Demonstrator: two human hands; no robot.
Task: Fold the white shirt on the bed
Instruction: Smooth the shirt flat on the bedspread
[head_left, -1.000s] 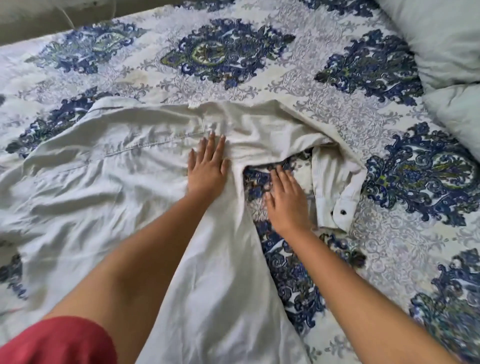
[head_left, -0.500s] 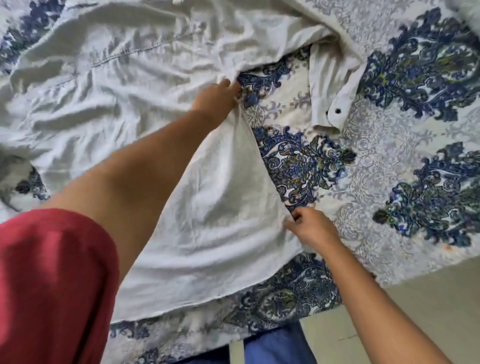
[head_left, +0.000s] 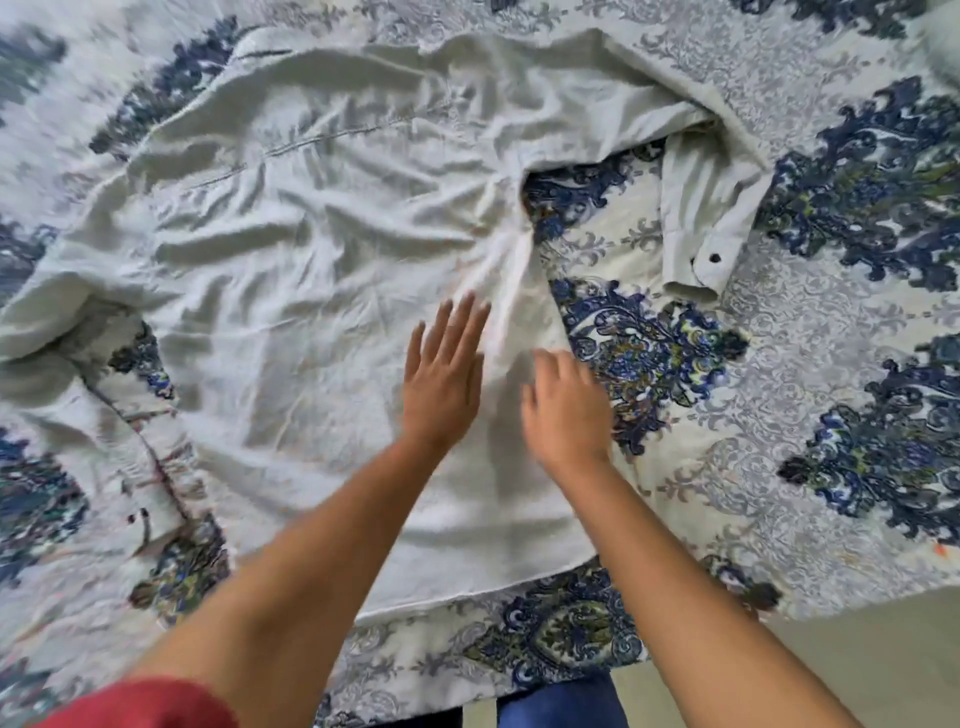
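Both hands flat, left hand (head_left: 441, 382), right hand (head_left: 563, 410), shirt (head_left: 291, 260) edge

I counted one white shirt (head_left: 291, 270) on one bed (head_left: 810, 364), with one buttoned cuff (head_left: 701, 265) showing and one dark button (head_left: 715, 257) on it. Two hands were there: one left hand (head_left: 441, 379), one right hand (head_left: 563, 410).

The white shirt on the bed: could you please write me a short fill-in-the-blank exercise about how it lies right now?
1. The white shirt is spread on a bedsheet patterned in ____ and white.
2. The left hand lies flat with its fingers ____.
3. The cuff carries one dark ____.
4. The right hand is at the shirt's ____ edge.

Missing words: blue; extended; button; right
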